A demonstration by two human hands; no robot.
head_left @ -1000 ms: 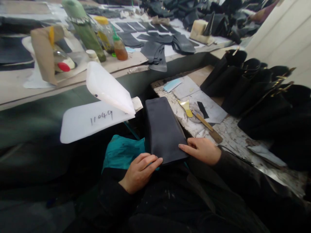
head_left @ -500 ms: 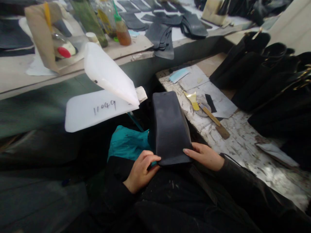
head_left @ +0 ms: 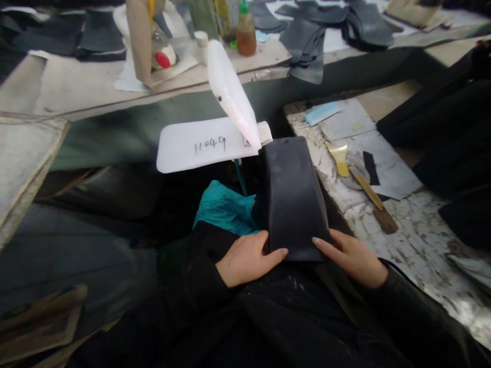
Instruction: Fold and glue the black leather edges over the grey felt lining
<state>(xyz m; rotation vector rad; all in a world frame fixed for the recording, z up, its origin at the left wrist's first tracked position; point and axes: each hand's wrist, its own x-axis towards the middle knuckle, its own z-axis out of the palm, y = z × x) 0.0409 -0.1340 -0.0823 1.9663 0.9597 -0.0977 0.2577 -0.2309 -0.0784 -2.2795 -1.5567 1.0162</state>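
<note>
A black leather bag rests on my lap, its long smooth panel facing up. My left hand grips its near left corner, the thumb lying along the near edge and the other fingers partly hidden at the side. At the near right corner my right hand holds the bag, thumb on top and fingertips out of sight down the side. Beyond the bag's far left end are white plastic templates, one marked "11049", another tilted up. Teal cloth shows left of the bag.
On the stained side table at right lie a yellow scraper, a wooden-handled tool and a blue mask. Dark bags stand beyond. The back bench holds an orange-brown glue bottle and stacked black leather pieces.
The view has swung left, shifting everything rightward in the picture. My left thumb now lies farther along the bag's near edge. My right hand keeps its hold on the right corner.
</note>
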